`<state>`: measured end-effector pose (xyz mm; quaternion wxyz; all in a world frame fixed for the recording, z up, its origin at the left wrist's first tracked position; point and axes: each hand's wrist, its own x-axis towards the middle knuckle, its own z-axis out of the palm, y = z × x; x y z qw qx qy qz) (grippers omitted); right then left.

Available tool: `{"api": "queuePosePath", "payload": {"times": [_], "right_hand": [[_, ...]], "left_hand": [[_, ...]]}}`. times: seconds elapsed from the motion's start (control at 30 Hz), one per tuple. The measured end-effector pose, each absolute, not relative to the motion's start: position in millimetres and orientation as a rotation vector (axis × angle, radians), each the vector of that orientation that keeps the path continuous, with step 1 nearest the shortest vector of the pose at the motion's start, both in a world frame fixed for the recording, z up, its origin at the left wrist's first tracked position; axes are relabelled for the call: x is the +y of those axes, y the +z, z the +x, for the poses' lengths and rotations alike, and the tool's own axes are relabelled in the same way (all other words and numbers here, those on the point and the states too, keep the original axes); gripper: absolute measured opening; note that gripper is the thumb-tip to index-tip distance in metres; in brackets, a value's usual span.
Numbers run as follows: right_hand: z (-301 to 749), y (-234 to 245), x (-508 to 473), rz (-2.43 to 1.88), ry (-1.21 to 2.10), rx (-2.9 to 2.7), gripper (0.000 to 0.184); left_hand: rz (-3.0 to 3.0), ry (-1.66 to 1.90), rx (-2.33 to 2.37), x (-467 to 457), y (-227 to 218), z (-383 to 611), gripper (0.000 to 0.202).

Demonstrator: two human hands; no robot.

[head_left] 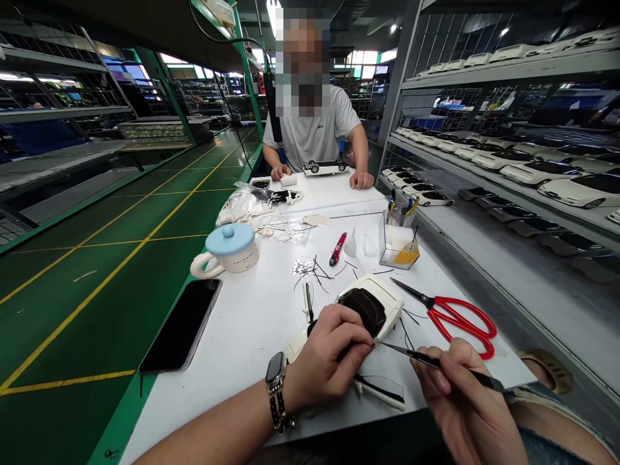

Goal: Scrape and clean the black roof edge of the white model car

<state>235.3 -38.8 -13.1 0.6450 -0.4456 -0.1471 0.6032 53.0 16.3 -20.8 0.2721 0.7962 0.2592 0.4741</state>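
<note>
My left hand point(325, 360) rests on a white model car body point(382, 309) with a dark windscreen, gripping it on the white table point(252, 323). My right hand point(462, 400) holds thin black tweezers point(411, 355), whose tip touches the car just beside my left fingers. A smartwatch and a bead bracelet are on my left wrist. Thin black strips lie scattered on the table just beyond the car.
Red-handled scissors point(460, 316) lie right of the car. A phone point(181, 326), a lidded blue-and-white mug point(230, 250), a red pen tool point(338, 248) and a clear tool box point(400, 242) stand further off. A person sits opposite with another model car point(325, 167). Shelves of car bodies point(533, 171) run along the right.
</note>
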Motion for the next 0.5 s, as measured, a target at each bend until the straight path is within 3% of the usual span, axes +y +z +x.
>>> {"api": "queuePosePath", "payload": {"times": [0.5], "right_hand": [[235.4, -14.8, -42.0, -1.053, 1.384, -0.328, 0.049]], "left_hand": [[2.181, 1.303, 0.699, 16.2, -23.5, 53.1, 0.013]]}}
